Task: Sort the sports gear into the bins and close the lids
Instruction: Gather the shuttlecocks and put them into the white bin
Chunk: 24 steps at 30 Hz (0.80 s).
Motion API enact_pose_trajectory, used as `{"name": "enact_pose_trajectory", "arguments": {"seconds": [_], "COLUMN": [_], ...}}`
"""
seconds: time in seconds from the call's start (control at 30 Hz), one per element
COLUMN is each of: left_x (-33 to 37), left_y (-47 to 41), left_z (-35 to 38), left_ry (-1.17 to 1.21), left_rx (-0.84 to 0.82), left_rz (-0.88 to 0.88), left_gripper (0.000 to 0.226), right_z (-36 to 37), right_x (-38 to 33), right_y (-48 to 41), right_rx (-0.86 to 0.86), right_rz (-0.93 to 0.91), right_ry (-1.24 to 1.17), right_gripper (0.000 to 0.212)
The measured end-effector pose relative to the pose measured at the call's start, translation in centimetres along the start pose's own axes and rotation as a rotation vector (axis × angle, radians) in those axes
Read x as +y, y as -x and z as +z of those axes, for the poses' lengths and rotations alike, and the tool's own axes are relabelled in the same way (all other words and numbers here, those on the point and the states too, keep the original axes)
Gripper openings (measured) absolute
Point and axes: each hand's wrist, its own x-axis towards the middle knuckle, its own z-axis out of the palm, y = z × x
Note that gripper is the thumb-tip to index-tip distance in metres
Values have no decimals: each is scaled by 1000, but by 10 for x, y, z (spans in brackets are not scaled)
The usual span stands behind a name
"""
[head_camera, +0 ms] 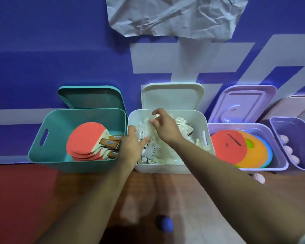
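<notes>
Both my hands reach into the white bin [167, 169], which holds a heap of white shuttlecocks [165, 155]. My left hand [130, 147] rests on the shuttlecocks by the bin's left wall, fingers spread. My right hand [164, 127] hovers over the pile's middle with thumb and fingers pinched at white feathers. The teal bin [48, 155] on the left holds stacked red table tennis paddles [84, 140]. At the right, the lilac bin [282, 161] contains flat discs [227, 147] in red, orange and blue. All the lids stand open against the wall.
A fourth purple bin [289, 131] at the far right holds pale pink balls [287, 149]. One pink ball [258, 178] lies on the wooden floor in front of the lilac bin. A blue object [165, 223] sits near the bottom centre. Red flooring lies to the left.
</notes>
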Motion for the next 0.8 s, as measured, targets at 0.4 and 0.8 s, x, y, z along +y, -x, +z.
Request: {"name": "enact_pose_trajectory", "arguments": {"seconds": [0.4, 0.8], "left_x": [-29, -27], "left_y": [-19, -49], "left_z": [18, 53], "left_ry": [-256, -297], "left_rx": [7, -256], "left_rz": [134, 62], "left_gripper": [66, 59], "right_z": [35, 26], "right_x": [34, 78], "right_y": [-21, -23], "right_rx": [-143, -238], "right_rz": [-291, -202], "right_ry": [513, 738], "right_gripper": [55, 45]}}
